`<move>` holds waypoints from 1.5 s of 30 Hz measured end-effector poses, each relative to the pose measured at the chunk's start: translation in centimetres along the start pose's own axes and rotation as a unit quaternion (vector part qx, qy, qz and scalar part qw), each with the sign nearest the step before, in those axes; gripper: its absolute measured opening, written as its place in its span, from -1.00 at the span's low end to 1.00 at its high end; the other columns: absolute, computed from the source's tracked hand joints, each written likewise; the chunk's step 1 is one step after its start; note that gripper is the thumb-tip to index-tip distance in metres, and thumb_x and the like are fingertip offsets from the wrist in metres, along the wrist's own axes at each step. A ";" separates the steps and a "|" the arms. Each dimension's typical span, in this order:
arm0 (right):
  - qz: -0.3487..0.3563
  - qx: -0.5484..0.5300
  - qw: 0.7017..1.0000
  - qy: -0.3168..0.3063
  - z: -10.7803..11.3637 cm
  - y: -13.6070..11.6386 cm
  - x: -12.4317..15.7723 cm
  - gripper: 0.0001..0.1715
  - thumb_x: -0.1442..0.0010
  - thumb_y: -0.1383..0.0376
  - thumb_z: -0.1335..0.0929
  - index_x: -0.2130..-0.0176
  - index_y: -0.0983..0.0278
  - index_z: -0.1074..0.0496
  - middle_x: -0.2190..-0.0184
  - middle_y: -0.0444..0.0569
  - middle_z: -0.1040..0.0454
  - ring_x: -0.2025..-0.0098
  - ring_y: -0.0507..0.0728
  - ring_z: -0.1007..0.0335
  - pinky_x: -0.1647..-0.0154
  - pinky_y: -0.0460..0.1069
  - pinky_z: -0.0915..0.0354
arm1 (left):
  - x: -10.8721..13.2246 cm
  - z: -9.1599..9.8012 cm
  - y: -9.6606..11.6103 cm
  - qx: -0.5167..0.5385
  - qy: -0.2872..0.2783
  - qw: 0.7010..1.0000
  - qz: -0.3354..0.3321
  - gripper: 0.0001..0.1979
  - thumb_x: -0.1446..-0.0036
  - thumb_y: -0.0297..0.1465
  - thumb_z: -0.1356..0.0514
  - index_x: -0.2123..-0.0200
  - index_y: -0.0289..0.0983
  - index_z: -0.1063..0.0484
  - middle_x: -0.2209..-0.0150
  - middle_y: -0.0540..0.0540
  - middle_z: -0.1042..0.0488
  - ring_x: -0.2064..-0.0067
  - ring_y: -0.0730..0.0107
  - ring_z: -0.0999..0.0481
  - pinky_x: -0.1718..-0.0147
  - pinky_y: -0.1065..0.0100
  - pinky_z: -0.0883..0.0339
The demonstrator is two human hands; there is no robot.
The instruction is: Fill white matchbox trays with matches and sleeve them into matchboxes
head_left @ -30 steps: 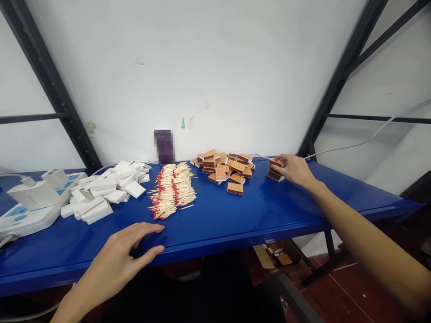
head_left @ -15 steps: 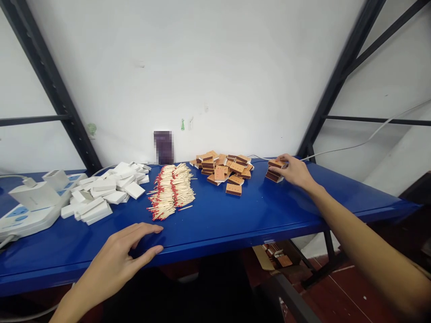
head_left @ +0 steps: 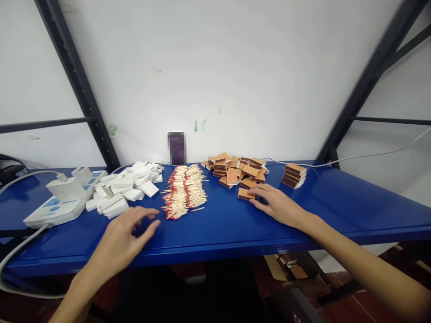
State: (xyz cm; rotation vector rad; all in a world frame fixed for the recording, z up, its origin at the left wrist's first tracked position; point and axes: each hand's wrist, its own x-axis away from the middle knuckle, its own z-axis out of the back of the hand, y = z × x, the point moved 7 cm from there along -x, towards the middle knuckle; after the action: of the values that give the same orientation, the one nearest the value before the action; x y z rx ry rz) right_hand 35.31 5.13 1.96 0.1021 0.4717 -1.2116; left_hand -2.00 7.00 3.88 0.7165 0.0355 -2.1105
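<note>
My right hand (head_left: pixel 275 204) lies open on the blue table (head_left: pixel 353 202), its fingertips touching a single brown matchbox sleeve (head_left: pixel 246 194) in front of the heap of brown sleeves (head_left: pixel 237 169). A small neat stack of brown sleeves (head_left: pixel 294 175) stands alone to the right, with no hand on it. My left hand (head_left: pixel 126 235) hovers open over the table's front edge, fingers spread, just left of the pile of red-tipped matches (head_left: pixel 184 191). A heap of white inner trays (head_left: pixel 126 187) lies beyond my left hand.
A white power strip with chargers (head_left: pixel 62 199) and cables sits at the far left. Black shelf struts (head_left: pixel 81 85) cross on both sides against the white wall. A cable (head_left: pixel 363 157) runs along the back right. Cardboard and boxes lie on the floor below.
My right hand let go of the small stack of sleeves and moved left and nearer, onto a single sleeve. My left hand lifted slightly and shifted toward the matches. The view panned left.
</note>
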 end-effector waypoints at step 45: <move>0.311 0.054 0.949 -0.006 -5.2 -17.1 -6.6 -0.83 -0.32 0.31 -0.28 0.10 0.27 -0.41 0.25 0.02 -0.46 0.22 0.15 -0.38 0.23 0.03 -0.21 | 1.2 -2.0 4.9 0.119 -0.067 0.990 0.023 -0.64 -0.12 -0.12 -0.31 0.12 -0.16 -0.35 0.17 0.03 -0.51 0.17 0.29 -0.47 0.12 0.27 -0.26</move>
State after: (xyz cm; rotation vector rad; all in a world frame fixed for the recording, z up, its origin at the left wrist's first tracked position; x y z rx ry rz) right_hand 16.30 6.46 2.88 0.3143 0.3240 -0.6138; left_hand 2.16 3.63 2.72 0.7049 -0.3084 -2.1354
